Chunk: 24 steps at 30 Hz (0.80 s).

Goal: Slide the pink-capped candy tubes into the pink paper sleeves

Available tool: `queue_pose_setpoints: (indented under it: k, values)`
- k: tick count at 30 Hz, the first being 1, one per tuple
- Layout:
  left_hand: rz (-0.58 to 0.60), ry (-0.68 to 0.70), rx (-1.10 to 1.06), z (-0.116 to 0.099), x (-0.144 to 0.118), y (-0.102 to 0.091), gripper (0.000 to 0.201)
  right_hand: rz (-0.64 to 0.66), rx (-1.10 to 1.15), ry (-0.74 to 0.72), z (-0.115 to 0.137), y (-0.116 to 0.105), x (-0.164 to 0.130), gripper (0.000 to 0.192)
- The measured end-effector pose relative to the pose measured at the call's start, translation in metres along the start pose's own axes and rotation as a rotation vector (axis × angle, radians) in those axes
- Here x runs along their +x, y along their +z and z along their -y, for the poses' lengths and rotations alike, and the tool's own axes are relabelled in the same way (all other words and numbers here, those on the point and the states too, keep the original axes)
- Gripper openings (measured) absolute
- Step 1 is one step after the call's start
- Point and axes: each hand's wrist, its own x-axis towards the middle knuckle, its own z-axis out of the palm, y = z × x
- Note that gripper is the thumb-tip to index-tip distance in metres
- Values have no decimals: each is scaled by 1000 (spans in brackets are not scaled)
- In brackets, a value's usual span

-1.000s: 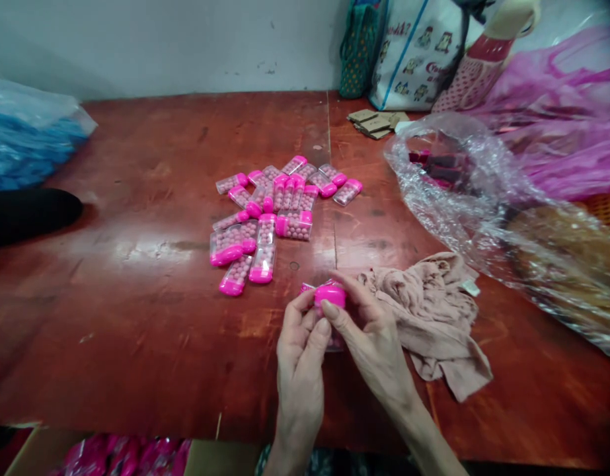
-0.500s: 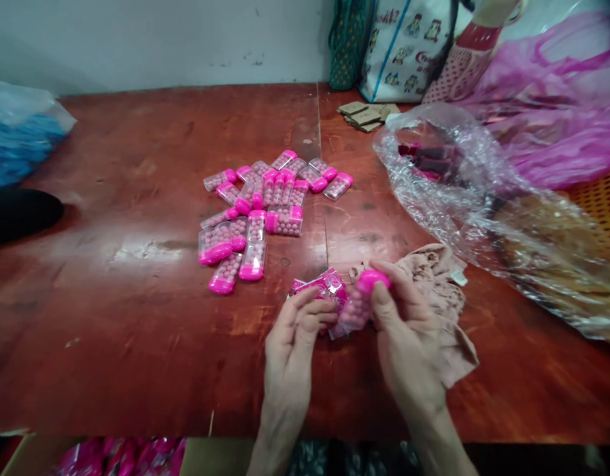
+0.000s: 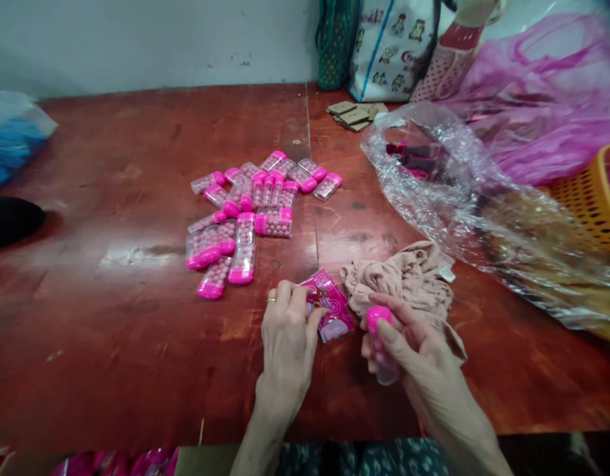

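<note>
1. The right hand (image 3: 408, 344) is closed around a clear candy tube with a pink cap (image 3: 381, 344), holding it upright just above the red table (image 3: 111, 330), thumb resting near the cap.
2. The left hand (image 3: 287, 330) lies palm down, fingers curled onto the edge of a pink printed wrapper (image 3: 329, 305) that lies flat on the table; whether it pinches or only presses the wrapper is hard to tell from here.
3. A crumpled beige cloth (image 3: 404, 277) sits just behind the right hand; a pile of like tubes (image 3: 250, 211) lies further back, well apart.
4. To handle this well, I would keep the tube upright with a firm grip below the cap, and hold the wrapper flat so it does not slide.
</note>
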Motion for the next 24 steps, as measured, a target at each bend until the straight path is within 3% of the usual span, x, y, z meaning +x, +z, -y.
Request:
queue_pose_setpoints:
  k: [4, 8, 11, 14, 17, 21, 24]
  values:
    - [-72, -167, -272, 7, 2, 2, 14, -160, -543, -364, -15, -3, 6, 34]
    - [-121, -337, -729, 7, 1, -3, 3, -256, -676, -551, -15, 1, 10, 31]
    - [-186, -507, -1152, -1, 1, -8, 6, -238, -560, -457, -4, 9, 8, 25]
    - [-239, -670, -1422, -8, 1, -13, 11, -13, -332, -194, 3, 18, 4, 20]
    - [-253, -719, -1490, -10, -1, -15, 10, -37, -334, -212, 2, 23, 9, 19]
    - [-292, -748, -1499, -7, -2, -14, 13, -218, -577, -534, 4, 18, 36, 20]
    - [-334, -766, -1493, -7, -2, -13, 17, -358, -910, -740, 9, 12, 50, 32]
